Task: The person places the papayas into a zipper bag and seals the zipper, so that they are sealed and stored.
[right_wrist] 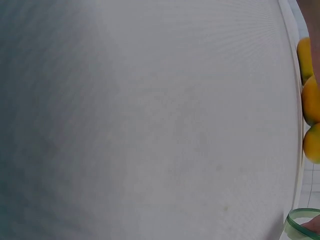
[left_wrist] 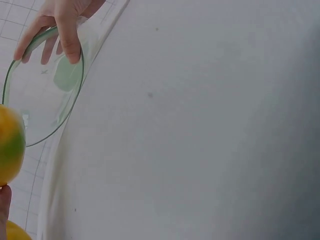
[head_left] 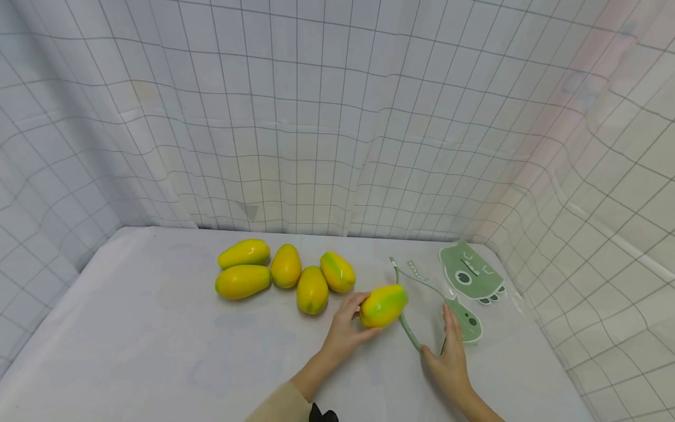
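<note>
We saw the left hand curled round a yellow-green fruit, thumb below and fingers at its far side, lifted at the left edge of a clear bag printed with green cartoon faces. We noted the right hand spread wide, its fingers fairly straight and set against the green rim of the bag, whose mouth stood open toward the fruit; we could not tell whether any of the fruit was past the rim. To the left we observed five yellow fruits, lying close together on the white surface. Behind them we found a hanging white cloth with a dark grid.
</note>
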`<state>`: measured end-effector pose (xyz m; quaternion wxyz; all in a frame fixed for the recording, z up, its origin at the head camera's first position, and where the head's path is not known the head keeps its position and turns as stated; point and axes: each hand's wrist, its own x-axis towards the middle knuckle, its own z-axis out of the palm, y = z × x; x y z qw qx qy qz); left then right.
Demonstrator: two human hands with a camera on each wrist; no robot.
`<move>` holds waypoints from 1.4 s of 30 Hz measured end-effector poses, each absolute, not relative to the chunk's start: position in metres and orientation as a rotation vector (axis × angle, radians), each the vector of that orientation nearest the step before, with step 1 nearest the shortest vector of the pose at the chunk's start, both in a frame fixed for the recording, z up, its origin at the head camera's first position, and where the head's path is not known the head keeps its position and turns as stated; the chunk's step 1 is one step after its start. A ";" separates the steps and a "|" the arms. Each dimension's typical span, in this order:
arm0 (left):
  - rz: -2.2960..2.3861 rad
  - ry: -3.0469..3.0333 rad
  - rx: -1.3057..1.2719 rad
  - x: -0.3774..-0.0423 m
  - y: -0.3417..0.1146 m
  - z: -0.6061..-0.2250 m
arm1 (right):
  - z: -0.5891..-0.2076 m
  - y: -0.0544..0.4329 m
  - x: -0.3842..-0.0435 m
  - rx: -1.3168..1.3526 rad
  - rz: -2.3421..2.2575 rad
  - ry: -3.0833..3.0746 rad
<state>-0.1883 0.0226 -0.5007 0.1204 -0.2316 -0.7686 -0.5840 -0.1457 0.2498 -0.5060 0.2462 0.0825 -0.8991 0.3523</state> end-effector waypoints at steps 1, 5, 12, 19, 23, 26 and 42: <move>-1.706 -2.252 -0.683 -0.190 0.025 -0.501 | -0.506 0.250 -0.146 0.228 0.955 -2.451; -1.710 -2.273 -0.714 -0.195 0.033 -0.505 | -0.507 0.250 -0.146 0.252 0.938 -2.426; -1.686 -2.296 -0.771 -0.203 0.050 -0.510 | -0.507 0.249 -0.145 0.256 0.941 -2.425; -1.684 -2.326 -0.772 -0.210 0.064 -0.512 | -0.507 0.249 -0.146 0.236 0.942 -2.442; -1.675 -2.328 -0.768 -0.213 0.072 -0.511 | -0.507 0.249 -0.147 0.257 0.944 -2.429; -1.647 -2.331 -0.765 -0.216 0.079 -0.512 | -0.507 0.248 -0.147 0.283 0.941 -2.408; -1.569 -2.406 -0.721 -0.224 0.100 -0.511 | -0.509 0.249 -0.147 0.301 0.943 -2.379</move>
